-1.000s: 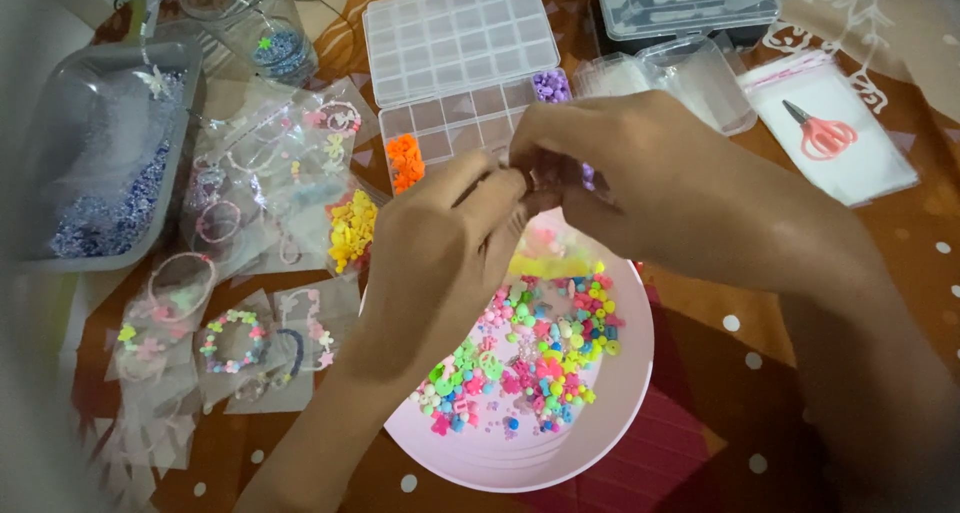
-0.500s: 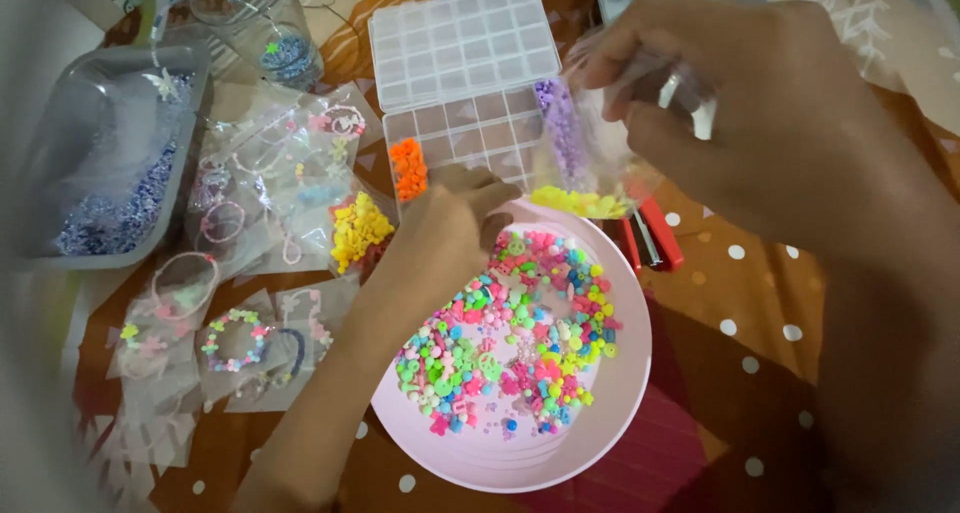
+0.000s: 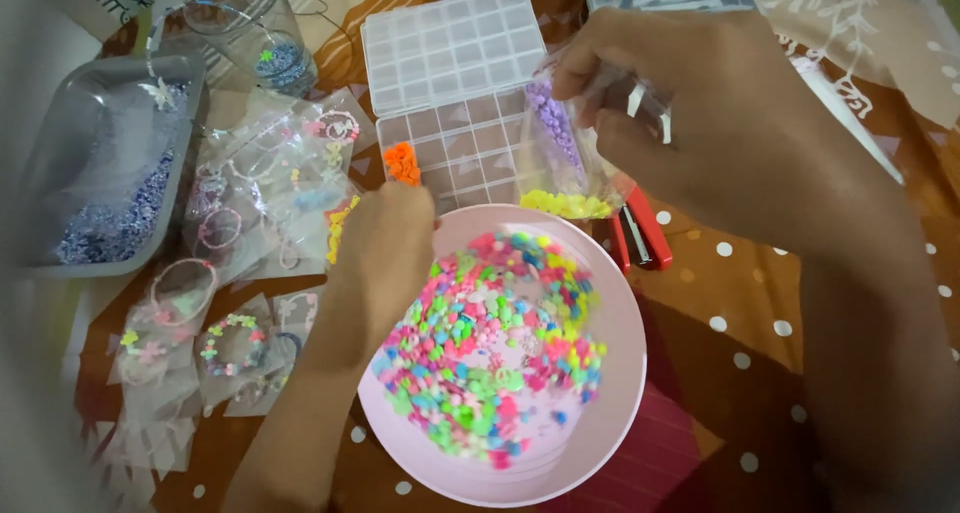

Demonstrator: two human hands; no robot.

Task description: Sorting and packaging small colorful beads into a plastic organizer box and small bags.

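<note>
Sorting step: right hand (image 3: 720, 123) pinches clear bag (image 3: 570, 153) w/ purple beads over organizer box (image 3: 450, 103). Left hand (image 3: 385, 253), fingers curled, picks at pink plate (image 3: 620, 393); grip unclear. Next likely needs tipping bag into a free compartment.

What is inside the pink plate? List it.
The pink plate holds a heap of small mixed-colour beads. The left hand covers its left rim, so anything beneath it is hidden.
</note>
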